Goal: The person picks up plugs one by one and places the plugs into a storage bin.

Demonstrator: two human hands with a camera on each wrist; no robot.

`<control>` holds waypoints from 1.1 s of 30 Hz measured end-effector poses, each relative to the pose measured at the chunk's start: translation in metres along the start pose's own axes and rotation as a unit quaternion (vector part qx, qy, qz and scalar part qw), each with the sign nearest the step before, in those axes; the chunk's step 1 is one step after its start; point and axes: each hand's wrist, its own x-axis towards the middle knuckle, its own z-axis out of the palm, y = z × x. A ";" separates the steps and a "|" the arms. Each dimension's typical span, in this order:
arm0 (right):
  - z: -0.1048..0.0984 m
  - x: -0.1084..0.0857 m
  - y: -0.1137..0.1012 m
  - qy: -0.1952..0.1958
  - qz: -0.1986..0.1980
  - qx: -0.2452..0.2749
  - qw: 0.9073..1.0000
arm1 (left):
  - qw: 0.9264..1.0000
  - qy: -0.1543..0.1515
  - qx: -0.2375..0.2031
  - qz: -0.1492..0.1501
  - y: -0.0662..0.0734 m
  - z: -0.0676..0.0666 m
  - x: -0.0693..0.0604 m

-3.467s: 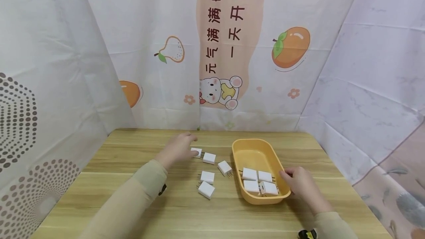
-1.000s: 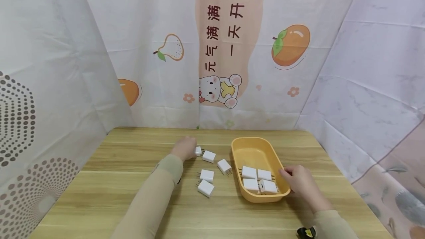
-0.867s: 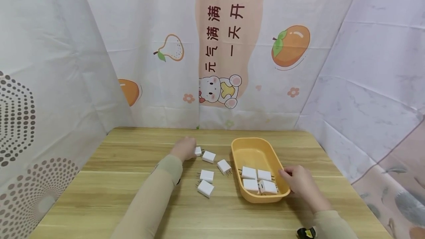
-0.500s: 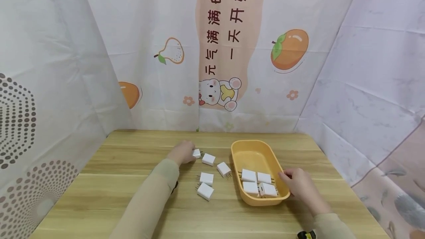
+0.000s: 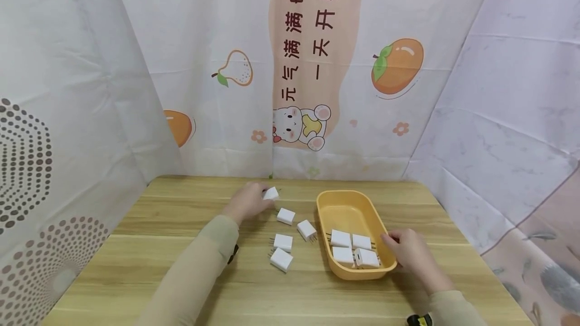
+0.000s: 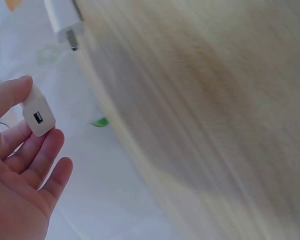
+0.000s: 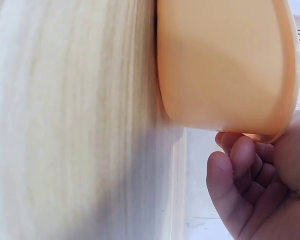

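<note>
My left hand (image 5: 249, 201) pinches a white USB charger (image 5: 271, 193) between thumb and fingers; the left wrist view shows the USB port of this charger (image 6: 37, 116) facing the camera. It appears raised off the table. Just in front of it lies another white charger (image 5: 286, 216). On the right, my right hand (image 5: 411, 250) grips the rim of a yellow plastic basket (image 5: 349, 196), thumb over the edge and fingers curled below it, as the basket's wall (image 7: 225, 65) in the right wrist view shows. Several white chargers (image 5: 341, 238) lie in the basket's near half.
Between my hands, more chargers lie loose on the wooden table (image 5: 181, 245): one charger (image 5: 306, 230) close to the basket, and a pair, one charger (image 5: 283, 242) just behind another charger (image 5: 281, 259). A printed curtain (image 5: 217, 125) hangs along the table's back edge.
My left hand has taken hold of the farthest charger and raised it from the table, its prongs pointing to the right. My right hand and the basket have stayed in place.
</note>
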 end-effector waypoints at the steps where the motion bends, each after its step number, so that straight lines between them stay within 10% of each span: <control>1: 0.000 0.000 0.000 0.000 0.000 -0.001 1.000 | 1.000 0.005 0.000 0.006 0.002 -0.001 0.000; 22: 0.000 0.000 0.000 0.007 -0.009 -0.013 1.000 | 0.988 0.057 0.000 0.141 0.059 -0.017 -0.027; 33: 0.000 0.000 0.000 0.012 -0.010 -0.023 1.000 | 0.986 0.058 0.000 0.155 0.073 -0.016 -0.037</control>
